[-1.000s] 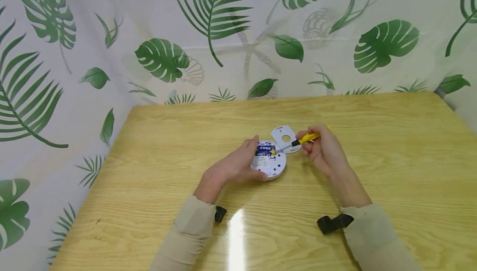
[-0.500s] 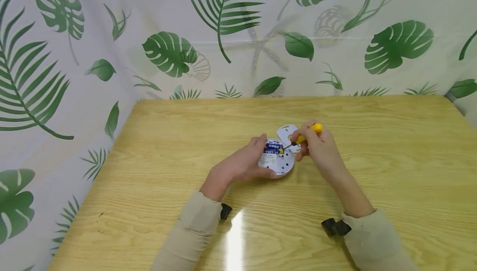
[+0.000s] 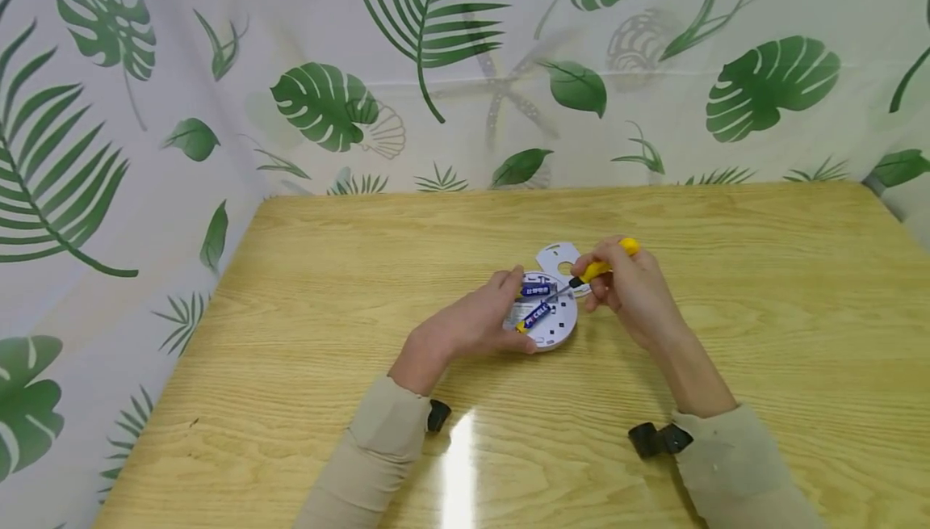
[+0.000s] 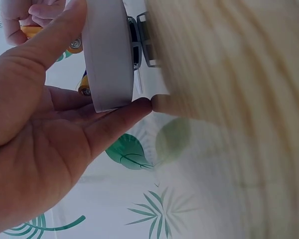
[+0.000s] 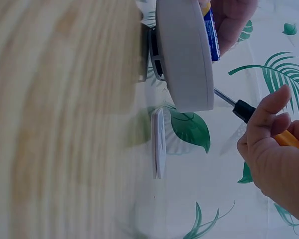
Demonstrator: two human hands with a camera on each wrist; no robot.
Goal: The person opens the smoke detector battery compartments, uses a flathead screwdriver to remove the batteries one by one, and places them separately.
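Observation:
My left hand (image 3: 472, 319) grips a round white smoke alarm (image 3: 561, 327) by its left edge, thumb at the near rim and fingers at the far side. On its upturned back, one blue-and-yellow battery (image 3: 538, 290) lies level near the far side. A second battery (image 3: 535, 317) lies slantwise across the back, its yellow end toward the left thumb. Pinched in my right hand (image 3: 643, 295) is a screwdriver (image 3: 597, 272) with a yellow handle, its metal tip near the two batteries. In the right wrist view the screwdriver's shaft (image 5: 225, 97) passes behind the alarm's rim.
A flat white mounting plate (image 3: 555, 254) with a round hole lies on the wooden table (image 3: 327, 287), just beyond the alarm and partly behind the right hand. A leaf-patterned cloth (image 3: 465, 69) covers the wall behind the table.
Earlier both batteries lay side by side; now the nearer one has come up and swung slantwise toward the left thumb. The screwdriver came closer in, then drew back slightly. The left hand keeps its grip.

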